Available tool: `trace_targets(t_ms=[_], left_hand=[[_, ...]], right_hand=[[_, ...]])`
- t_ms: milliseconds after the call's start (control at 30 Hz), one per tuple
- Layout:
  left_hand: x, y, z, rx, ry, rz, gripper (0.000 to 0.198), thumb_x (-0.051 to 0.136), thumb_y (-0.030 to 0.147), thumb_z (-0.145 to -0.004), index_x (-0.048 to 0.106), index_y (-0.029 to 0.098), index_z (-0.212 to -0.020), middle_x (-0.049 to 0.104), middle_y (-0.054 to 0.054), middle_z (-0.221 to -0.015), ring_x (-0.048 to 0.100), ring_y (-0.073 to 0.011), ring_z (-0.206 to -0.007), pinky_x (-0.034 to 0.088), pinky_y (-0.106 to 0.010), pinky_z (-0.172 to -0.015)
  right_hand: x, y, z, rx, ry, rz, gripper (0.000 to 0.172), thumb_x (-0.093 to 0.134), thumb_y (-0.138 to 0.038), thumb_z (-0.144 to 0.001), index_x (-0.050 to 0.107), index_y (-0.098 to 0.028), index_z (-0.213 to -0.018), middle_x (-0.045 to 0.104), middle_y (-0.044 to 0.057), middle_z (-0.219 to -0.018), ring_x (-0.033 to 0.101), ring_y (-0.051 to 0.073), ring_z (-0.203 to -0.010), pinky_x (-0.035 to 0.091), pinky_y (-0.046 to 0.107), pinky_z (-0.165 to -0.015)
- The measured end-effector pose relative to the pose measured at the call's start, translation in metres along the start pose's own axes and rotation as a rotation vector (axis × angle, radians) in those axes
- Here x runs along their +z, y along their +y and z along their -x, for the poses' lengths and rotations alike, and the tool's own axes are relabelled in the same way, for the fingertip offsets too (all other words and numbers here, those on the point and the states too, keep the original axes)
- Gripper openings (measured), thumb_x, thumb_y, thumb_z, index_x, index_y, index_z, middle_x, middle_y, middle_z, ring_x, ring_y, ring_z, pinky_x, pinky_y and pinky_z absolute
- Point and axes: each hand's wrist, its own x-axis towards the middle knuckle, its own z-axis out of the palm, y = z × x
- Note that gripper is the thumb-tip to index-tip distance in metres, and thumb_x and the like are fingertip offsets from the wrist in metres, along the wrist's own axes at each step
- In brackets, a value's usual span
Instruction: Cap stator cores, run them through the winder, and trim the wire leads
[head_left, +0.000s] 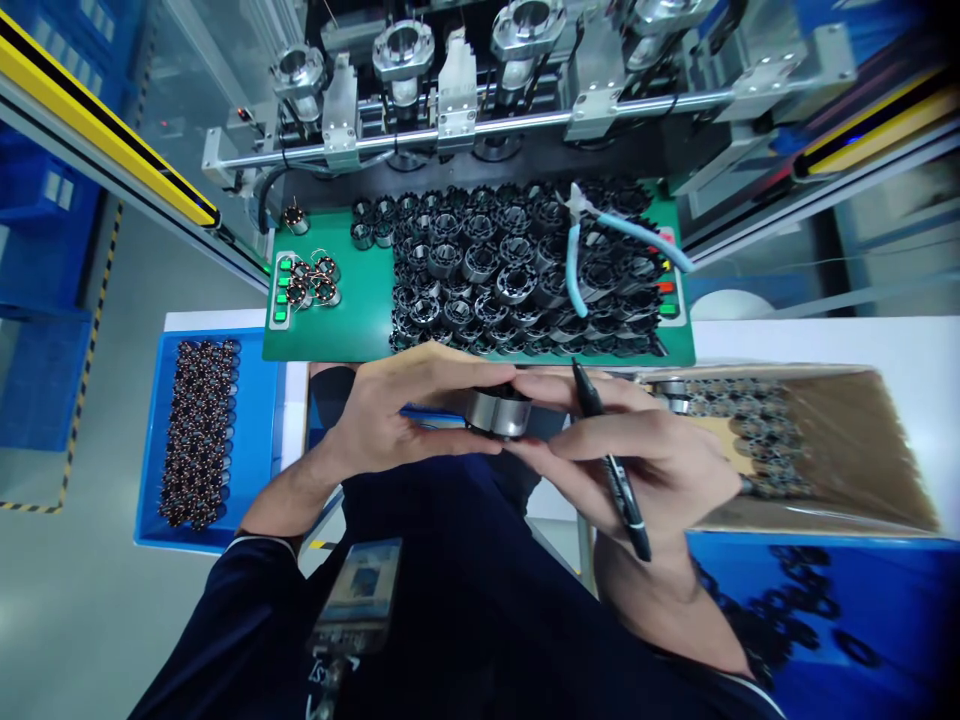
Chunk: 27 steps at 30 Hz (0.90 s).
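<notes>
Between my two hands, in front of my chest, is a motor stator core (498, 412), a silvery metal ring with black end pieces. My left hand (401, 410) pinches it from the left, thumb below and fingers above. From the other side, the thumb and a fingertip of my right hand (637, 450) press on it too. A black marker pen (613, 470) is tucked between the fingers of that right hand, tilted across it. Just beyond my hands, rows of black-ended stator cores (480, 265) stand packed on the green work surface (341, 335).
Blue-handled cutters (576, 250) lie on the stacked cores. Several copper-wound stators (311, 280) sit at left. A blue tray (259, 430) holds more wound ones. At right are a cardboard box (862, 440) of cores and a blue bin (900, 610) with black rings. A winding machine (450, 110) stands behind.
</notes>
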Motion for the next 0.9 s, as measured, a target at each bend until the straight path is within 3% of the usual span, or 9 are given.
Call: trace_targets(t_ms=[167, 333, 467, 567, 667, 767, 833, 900], left_hand=[[0.009, -0.001, 0.001, -0.030, 0.075, -0.036, 0.055, 0.101, 0.056, -0.102, 0.087, 0.028, -0.147, 0.093, -0.009, -0.124, 0.091, -0.0201, -0.103, 0.076, -0.030, -0.087], [0.009, -0.001, 0.004, -0.036, 0.049, 0.114, 0.056, 0.107, 0.046, -0.098, 0.087, 0.027, -0.146, 0.094, -0.009, -0.120, 0.092, -0.0192, -0.103, 0.076, -0.028, -0.089], [0.002, -0.004, 0.003, -0.232, -0.068, 0.337, 0.067, 0.115, 0.045, -0.087, 0.087, 0.030, -0.145, 0.091, -0.012, -0.138, 0.092, -0.0258, -0.122, 0.078, -0.034, -0.103], [-0.008, -0.004, -0.008, -0.424, -0.209, 0.501, 0.048, 0.114, 0.034, -0.088, 0.088, 0.025, -0.127, 0.092, -0.011, -0.130, 0.093, -0.0230, -0.114, 0.077, -0.031, -0.101], [-0.022, -0.003, -0.034, -0.507, -0.241, 0.457, 0.034, 0.113, 0.024, -0.087, 0.085, 0.019, -0.105, 0.091, -0.011, -0.124, 0.092, -0.0192, -0.106, 0.075, -0.026, -0.095], [-0.044, -0.013, -0.077, -0.467, -0.157, 0.263, 0.034, 0.113, 0.025, -0.084, 0.081, 0.018, -0.096, 0.090, -0.012, -0.128, 0.091, -0.0189, -0.108, 0.074, -0.027, -0.095], [-0.059, -0.029, -0.118, -0.397, -0.063, 0.082, 0.040, 0.113, 0.030, -0.082, 0.084, 0.020, -0.108, 0.091, -0.010, -0.127, 0.088, -0.0189, -0.108, 0.071, -0.026, -0.090], [-0.074, -0.052, -0.166, -0.309, 0.005, -0.138, 0.061, 0.112, 0.038, -0.081, 0.087, 0.024, -0.135, 0.090, -0.010, -0.130, 0.085, -0.0203, -0.110, 0.067, -0.027, -0.084]], right_hand=[[-0.005, 0.001, 0.004, 0.075, 0.006, 0.047, 0.031, 0.103, -0.006, -0.090, 0.086, -0.029, -0.103, 0.092, 0.009, -0.144, 0.094, 0.035, -0.121, 0.083, 0.051, -0.102], [-0.008, 0.005, 0.003, -0.011, -0.024, 0.049, 0.031, 0.109, -0.013, -0.085, 0.082, -0.026, -0.091, 0.094, 0.008, -0.131, 0.095, 0.032, -0.110, 0.082, 0.045, -0.089], [-0.010, 0.012, 0.003, -0.046, -0.029, 0.018, 0.031, 0.106, -0.009, -0.086, 0.083, -0.027, -0.095, 0.093, 0.010, -0.138, 0.095, 0.034, -0.113, 0.083, 0.052, -0.094], [-0.012, 0.015, -0.001, -0.072, -0.130, 0.013, 0.026, 0.098, -0.004, -0.094, 0.082, -0.025, -0.099, 0.091, 0.012, -0.146, 0.093, 0.036, -0.125, 0.083, 0.052, -0.099], [-0.017, 0.017, -0.008, -0.110, -0.124, 0.059, 0.027, 0.099, -0.006, -0.095, 0.080, -0.023, -0.101, 0.091, 0.013, -0.144, 0.092, 0.035, -0.131, 0.082, 0.051, -0.105], [-0.027, 0.020, -0.012, -0.125, -0.007, 0.142, 0.032, 0.105, -0.010, -0.090, 0.077, -0.023, -0.097, 0.093, 0.014, -0.136, 0.094, 0.035, -0.124, 0.083, 0.051, -0.103], [-0.035, 0.022, -0.011, -0.127, 0.045, 0.166, 0.032, 0.102, -0.008, -0.091, 0.075, -0.023, -0.094, 0.094, 0.015, -0.132, 0.096, 0.034, -0.114, 0.084, 0.048, -0.098], [-0.042, 0.025, -0.008, -0.115, 0.071, 0.162, 0.030, 0.098, -0.006, -0.092, 0.073, -0.023, -0.092, 0.095, 0.014, -0.125, 0.096, 0.033, -0.105, 0.084, 0.044, -0.093]])
